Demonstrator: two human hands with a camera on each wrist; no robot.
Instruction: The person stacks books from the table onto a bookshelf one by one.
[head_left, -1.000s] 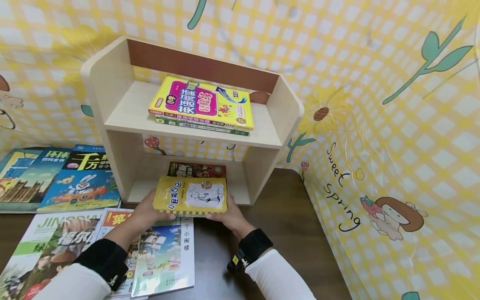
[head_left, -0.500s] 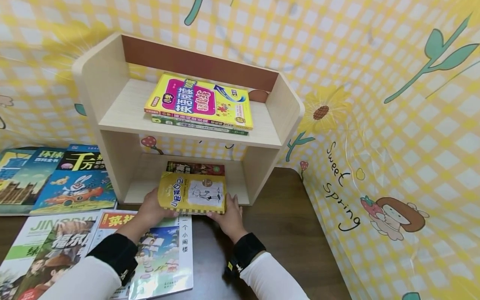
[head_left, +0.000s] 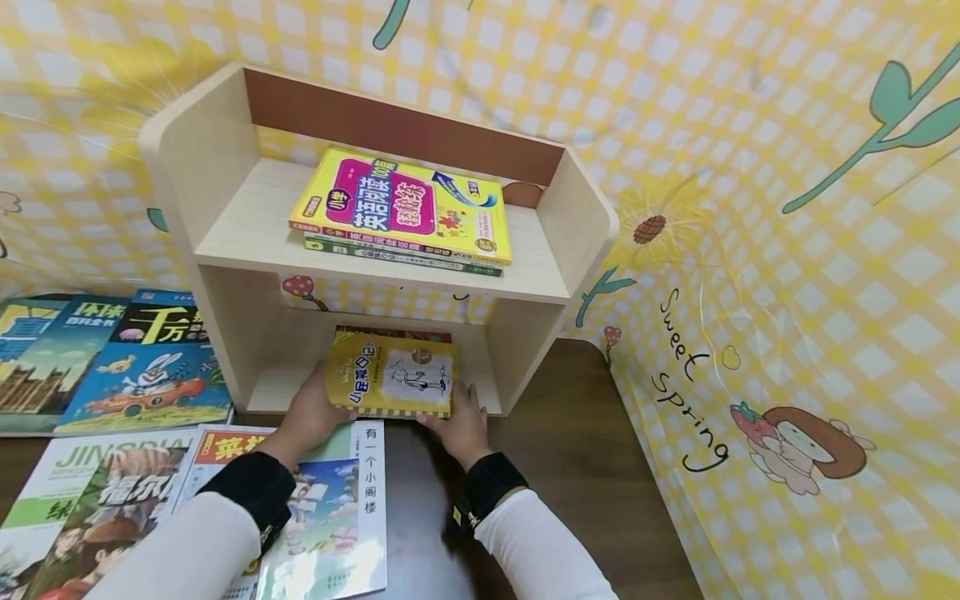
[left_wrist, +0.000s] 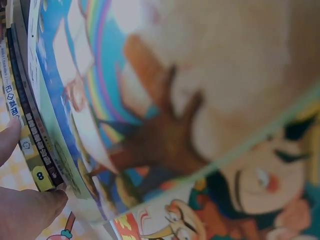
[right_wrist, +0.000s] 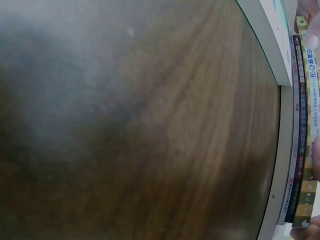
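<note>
a: yellow book (head_left: 392, 380), where is it?
b: at the mouth of the wooden shelf's (head_left: 225, 217) lower bay, lying on the dark book (head_left: 390, 333) already in there. the right wrist view shows the two spines stacked at 3 o'clock.
a: hands?
b: left hand (head_left: 315, 414) grips the book's left edge at 9 o'clock, right hand (head_left: 459, 417) grips the right edge at 3 o'clock. fingers curled round the edges, thumbs look to be on top; fingertips under the cover can't be seen.
a: step?
b: looks like sliding it into the lower bay, about halfway in. i'd judge the next move needs a level push toward 12 o'clock, square with the dark book, then fingers let go.
a: anything readable?
b: cover has chinese characters and a stick-figure drawing, too small to read surely. upper board holds a yellow workbook (head_left: 401, 204) on a green one (head_left: 405, 252), chinese title. on the desk (head_left: 570, 467) at 6 o'clock a picture book (head_left: 330, 508) reads "有一个小阁楼"; at 8 o'clock one starts "jins". wall sheet (head_left: 787, 250) at 3 o'clock says "sweet spring".
</note>
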